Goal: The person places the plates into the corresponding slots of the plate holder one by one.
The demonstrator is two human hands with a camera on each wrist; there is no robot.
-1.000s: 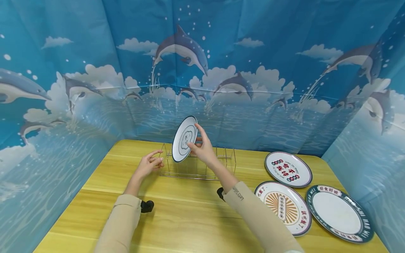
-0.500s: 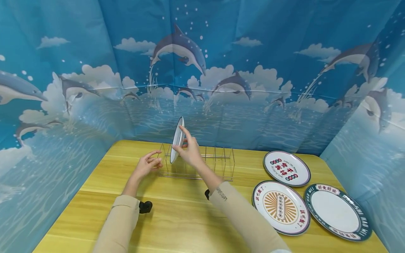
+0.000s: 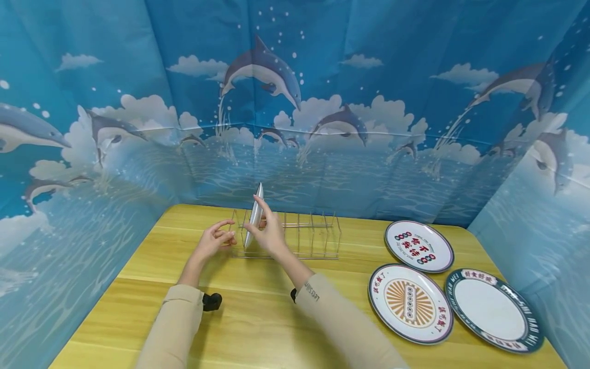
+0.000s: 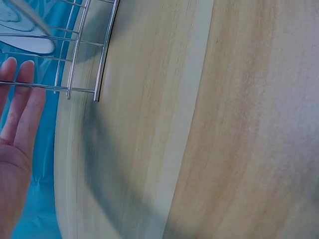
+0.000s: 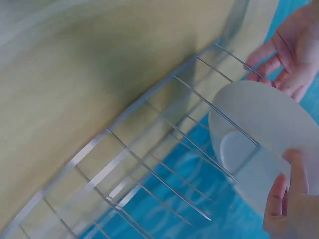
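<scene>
My right hand (image 3: 271, 237) pinches a white dark-rimmed plate (image 3: 259, 206) between thumb and fingers. The plate stands almost upright, edge-on in the head view, at the left-end slots of a wire dish rack (image 3: 295, 255). Its plain underside (image 5: 294, 119) shows in the right wrist view, overlapped by rack wires. At the rack's left end is my left hand (image 3: 213, 243). In the left wrist view its fingers (image 4: 24, 109) are extended, and an end wire of the rack crosses in front of them.
Three printed plates lie flat at the table's right: a red-lettered one (image 3: 427, 261), a sunburst one (image 3: 392, 277) and a green-rimmed one (image 3: 488, 312). The wooden table (image 3: 258, 318) meets a blue dolphin curtain (image 3: 369, 174) at the back.
My right hand has moved left and down, turning the plate from partly face-on to edge-on and lowering it into the rack's left part. My left hand has stayed at the rack's end.
</scene>
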